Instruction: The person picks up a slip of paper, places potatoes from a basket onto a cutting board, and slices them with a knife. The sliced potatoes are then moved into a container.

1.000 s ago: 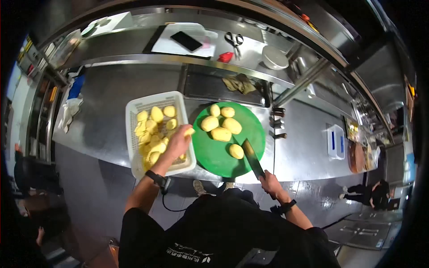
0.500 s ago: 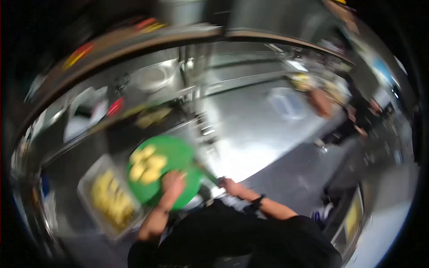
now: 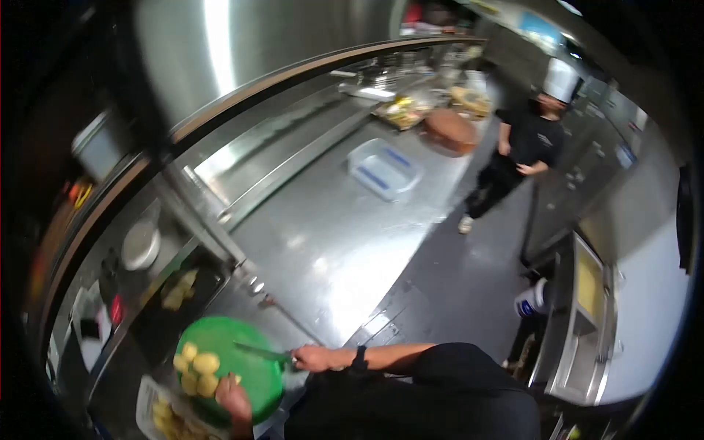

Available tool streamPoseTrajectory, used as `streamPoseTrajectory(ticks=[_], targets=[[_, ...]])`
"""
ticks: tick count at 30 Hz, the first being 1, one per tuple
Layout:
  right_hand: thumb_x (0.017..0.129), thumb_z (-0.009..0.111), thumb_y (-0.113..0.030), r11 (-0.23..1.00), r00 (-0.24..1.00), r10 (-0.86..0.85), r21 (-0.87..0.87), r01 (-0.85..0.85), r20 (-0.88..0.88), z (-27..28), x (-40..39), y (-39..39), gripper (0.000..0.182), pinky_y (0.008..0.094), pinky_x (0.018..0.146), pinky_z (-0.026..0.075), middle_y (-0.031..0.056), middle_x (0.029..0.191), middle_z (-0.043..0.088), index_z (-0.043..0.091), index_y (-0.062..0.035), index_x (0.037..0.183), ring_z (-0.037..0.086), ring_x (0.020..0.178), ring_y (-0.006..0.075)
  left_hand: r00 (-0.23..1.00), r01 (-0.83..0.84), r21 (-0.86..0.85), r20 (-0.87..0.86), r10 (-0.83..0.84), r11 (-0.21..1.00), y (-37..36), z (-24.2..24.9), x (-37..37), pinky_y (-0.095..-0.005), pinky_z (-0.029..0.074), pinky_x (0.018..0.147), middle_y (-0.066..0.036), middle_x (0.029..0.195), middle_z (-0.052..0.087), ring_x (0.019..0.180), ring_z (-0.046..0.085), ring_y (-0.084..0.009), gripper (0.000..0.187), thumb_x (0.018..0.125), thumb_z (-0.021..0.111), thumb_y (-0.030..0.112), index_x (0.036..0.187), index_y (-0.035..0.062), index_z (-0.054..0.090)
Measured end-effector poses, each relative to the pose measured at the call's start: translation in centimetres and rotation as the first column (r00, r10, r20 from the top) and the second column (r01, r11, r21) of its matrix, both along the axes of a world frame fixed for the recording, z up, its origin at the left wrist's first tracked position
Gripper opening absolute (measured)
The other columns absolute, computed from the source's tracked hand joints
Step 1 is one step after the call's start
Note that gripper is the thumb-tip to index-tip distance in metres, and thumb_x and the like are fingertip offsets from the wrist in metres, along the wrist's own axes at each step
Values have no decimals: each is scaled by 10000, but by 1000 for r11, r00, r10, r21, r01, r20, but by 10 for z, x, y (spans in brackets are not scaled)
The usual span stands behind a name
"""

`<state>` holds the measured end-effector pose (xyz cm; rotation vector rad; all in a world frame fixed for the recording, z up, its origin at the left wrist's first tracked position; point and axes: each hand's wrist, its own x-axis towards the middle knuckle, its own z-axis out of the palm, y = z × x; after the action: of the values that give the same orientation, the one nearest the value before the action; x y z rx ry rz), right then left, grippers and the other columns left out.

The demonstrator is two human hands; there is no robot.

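Observation:
A round green cutting board (image 3: 257, 396) lies at the lower left with several peeled yellow potatoes (image 3: 207, 364) on its left side. My right hand (image 3: 314, 358) is closed round the handle of a kitchen knife (image 3: 258, 352), whose blade reaches left over the board. Low on the board, my left hand (image 3: 233, 402) has its fingers bent round a potato, of which only a small pale edge shows. A clear plastic tub (image 3: 149, 400) of more yellow potatoes stands just left of the board, partly cut off by the frame.
A steel counter (image 3: 315, 242) stretches away, bearing a clear container with blue strips (image 3: 385, 170), a brown round object (image 3: 450, 132) and a food tray (image 3: 402, 112). A person in a tall white hat (image 3: 532, 139) stands in the aisle at right. A shelf (image 3: 293, 73) overhangs the counter.
My view has swung to the right, so the board and tub sit lower and further left. The knife blade now shows over the board. The other person is now seen upright and facing this way.

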<state>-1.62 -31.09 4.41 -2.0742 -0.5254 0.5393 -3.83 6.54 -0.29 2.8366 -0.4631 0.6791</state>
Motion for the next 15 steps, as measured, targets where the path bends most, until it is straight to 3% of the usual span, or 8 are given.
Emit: streamPoseTrajectory(ticks=[2,3,4,5,6,9,15], targets=[[943,640,-241,983,990,81,-153,-98,-113,28,11,4,297,563,855,537,276,957,703,649,-6,1124,686,961,460,965,-143,-154,-243,103,978,-30,11,6,-513,524,924,-195,1073,691,1018,651,-389,374,859,666,27,1229,39,724],[944,634,-251,990,998,54,-131,-56,-20,2,6,5,299,568,855,545,274,950,713,656,-14,1125,698,964,451,980,-153,-222,-163,118,963,-40,2,5,-504,499,994,-206,1167,683,1105,629,-401,385,864,672,19,1246,48,715],[948,641,-258,985,998,47,-162,-52,-37,10,4,5,302,576,825,552,265,915,718,650,-8,1117,705,918,462,972,-160,-305,-215,95,939,-47,6,3,-500,473,1037,-205,1263,659,1187,592,-404,389,870,684,23,1258,55,706],[952,647,-265,980,998,23,-195,-34,-54,21,10,7,307,583,794,559,256,880,723,643,-1,1109,712,873,473,972,-177,-319,-205,115,931,-54,7,7,-494,474,1032,-186,1281,644,1200,579,-392,409,867,697,28,1275,62,696],[963,648,-239,983,999,-10,-181,16,35,24,13,11,267,578,748,563,253,831,709,616,6,1066,699,824,491,974,-189,-313,-184,135,931,-57,3,9,-487,480,1020,-181,1255,637,1165,582,-396,430,853,720,44,1281,58,689],[989,627,-228,982,995,87,-175,-78,46,29,22,10,299,599,757,551,310,834,695,569,28,1133,684,822,519,961,-212,-385,-249,120,898,-67,42,1,-482,497,988,-182,1206,628,1119,589,-404,444,834,748,55,1272,42,683],[998,634,-231,946,984,180,-276,-172,3,38,14,16,292,605,743,546,318,825,691,549,17,1125,679,817,528,954,-244,-481,-274,121,842,-61,32,-11,-502,512,942,-179,1175,616,1093,595,-423,421,825,769,40,1227,5,649]])
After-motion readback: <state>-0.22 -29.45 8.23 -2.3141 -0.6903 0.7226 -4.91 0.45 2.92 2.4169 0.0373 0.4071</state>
